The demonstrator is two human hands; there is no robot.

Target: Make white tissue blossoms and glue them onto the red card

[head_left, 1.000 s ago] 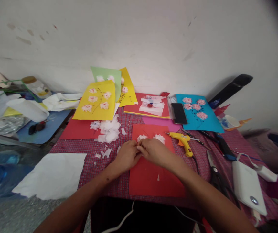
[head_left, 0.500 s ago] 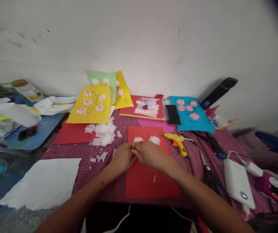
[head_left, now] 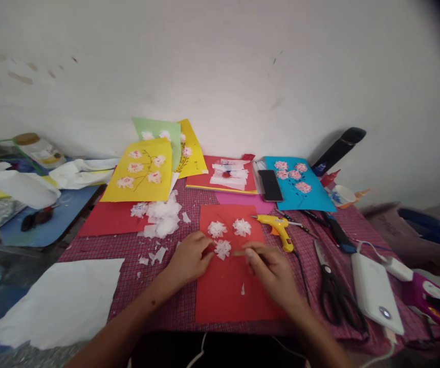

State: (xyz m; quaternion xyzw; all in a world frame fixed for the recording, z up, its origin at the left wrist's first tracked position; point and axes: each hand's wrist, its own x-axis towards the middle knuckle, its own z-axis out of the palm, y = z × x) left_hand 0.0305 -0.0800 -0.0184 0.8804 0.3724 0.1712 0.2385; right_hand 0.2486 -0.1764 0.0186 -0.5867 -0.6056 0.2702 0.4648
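Note:
A red sheet of paper (head_left: pixel 220 296) lies in front of me with three white crumpled-paper flowers on it. Beside the lowest flower (head_left: pixel 223 249), my left hand (head_left: pixel 191 258) has its fingers curled, with a gap between thumb and forefinger. My right hand (head_left: pixel 271 268) grips a thin stick-like tool (head_left: pixel 239 252), its tip pointing at that flower; its exact kind is too blurred to tell. A small white scrap (head_left: pixel 243 289) rests lower on the red sheet. To the right of the flowers lies a yellow glue gun (head_left: pixel 277 227).
Black-handled scissors (head_left: pixel 335 294) and a white power bank (head_left: pixel 375 291) lie at right. Torn white paper (head_left: pixel 162 217) is piled at left. Finished flower pictures on yellow (head_left: pixel 139 174) and blue card (head_left: pixel 300 184), plus a phone (head_left: pixel 270 185), line the back.
My hands, together over the red sheet before, have come apart. The lowest flower now shows between them, and my right hand has moved right with a thin tool in its fingers.

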